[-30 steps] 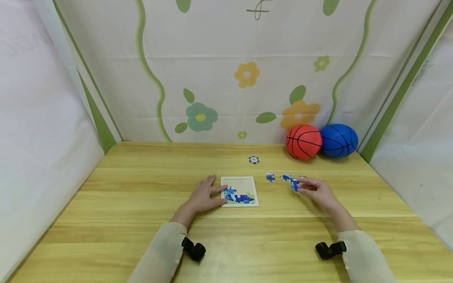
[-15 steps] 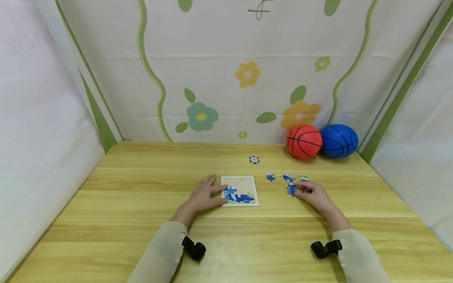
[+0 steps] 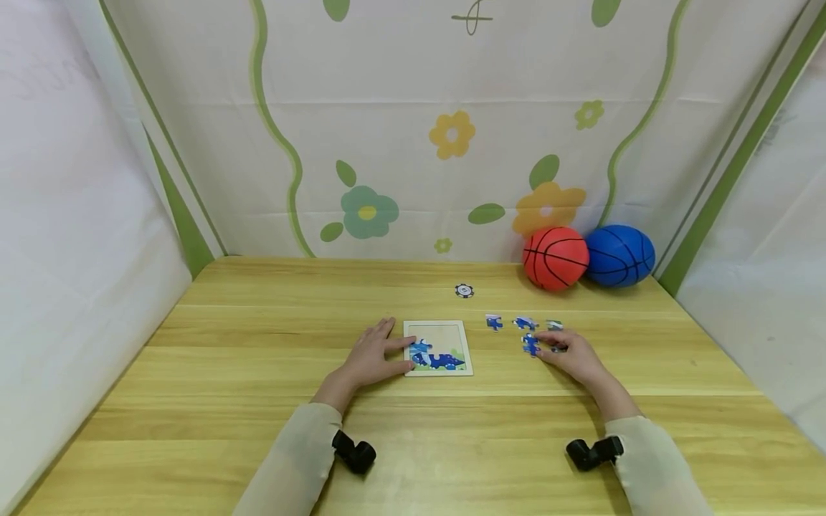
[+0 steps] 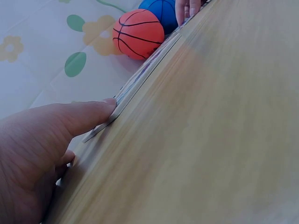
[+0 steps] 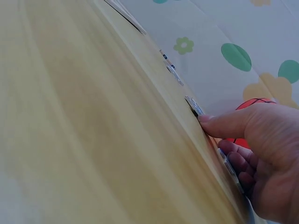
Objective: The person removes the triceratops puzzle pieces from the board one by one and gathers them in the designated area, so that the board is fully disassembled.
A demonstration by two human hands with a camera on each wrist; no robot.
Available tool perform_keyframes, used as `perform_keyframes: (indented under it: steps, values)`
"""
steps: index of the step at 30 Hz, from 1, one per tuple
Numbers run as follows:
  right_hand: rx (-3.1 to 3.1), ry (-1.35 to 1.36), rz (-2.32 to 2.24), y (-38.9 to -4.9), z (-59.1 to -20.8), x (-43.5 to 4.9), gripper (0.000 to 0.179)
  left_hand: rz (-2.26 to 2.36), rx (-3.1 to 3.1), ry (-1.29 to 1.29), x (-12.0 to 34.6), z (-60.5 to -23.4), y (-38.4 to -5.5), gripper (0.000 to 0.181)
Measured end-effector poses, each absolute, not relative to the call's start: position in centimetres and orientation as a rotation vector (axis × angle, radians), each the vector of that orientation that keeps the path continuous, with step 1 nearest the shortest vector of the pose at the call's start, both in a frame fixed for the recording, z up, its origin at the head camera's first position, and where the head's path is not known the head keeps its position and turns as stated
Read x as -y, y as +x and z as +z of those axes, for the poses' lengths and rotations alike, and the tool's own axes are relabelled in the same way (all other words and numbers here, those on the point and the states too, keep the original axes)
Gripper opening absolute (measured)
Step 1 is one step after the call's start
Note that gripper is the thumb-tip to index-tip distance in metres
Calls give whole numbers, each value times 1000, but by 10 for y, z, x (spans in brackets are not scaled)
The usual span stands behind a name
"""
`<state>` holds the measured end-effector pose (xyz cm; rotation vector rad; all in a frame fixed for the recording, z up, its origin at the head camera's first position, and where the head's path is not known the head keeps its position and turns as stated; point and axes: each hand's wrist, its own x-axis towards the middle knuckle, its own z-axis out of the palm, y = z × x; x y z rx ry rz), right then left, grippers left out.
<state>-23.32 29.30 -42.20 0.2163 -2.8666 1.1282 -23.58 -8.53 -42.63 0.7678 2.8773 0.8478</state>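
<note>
Left hand point(image 3: 369, 355): fingers spread, thumb and forefinger at left rim of tray point(image 3: 439, 373), centre of head view. Right hand point(image 3: 574, 355), right of centre: pinching piece point(image 3: 530, 345) by its right edge. Risks, judged: scant edge hold may let piece slip or twist; fingers near loose pieces point(image 3: 525, 323) could drag them; uneven left-hand pressure could skid tray, unseating inset pieces point(image 3: 445, 361).
</note>
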Motion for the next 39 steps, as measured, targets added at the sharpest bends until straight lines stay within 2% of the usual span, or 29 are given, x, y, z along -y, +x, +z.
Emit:
perform_keyframes:
  steps: [20, 28, 34, 39]
  values:
    - [2913, 293, 1073, -226, -398, -292, 50, 846, -2888, 783, 81, -427, -235, 56]
    - [2756, 358, 1334, -227, -380, -239, 43, 844, -2913, 725, 81, -427, -236, 67]
    - [2736, 398, 1474, -236, -386, -196, 39, 801, -2933, 718, 81, -428, -237, 69]
    - [2777, 546, 1546, -240, -397, -162, 38, 806, -2929, 695, 82, -427, -237, 69]
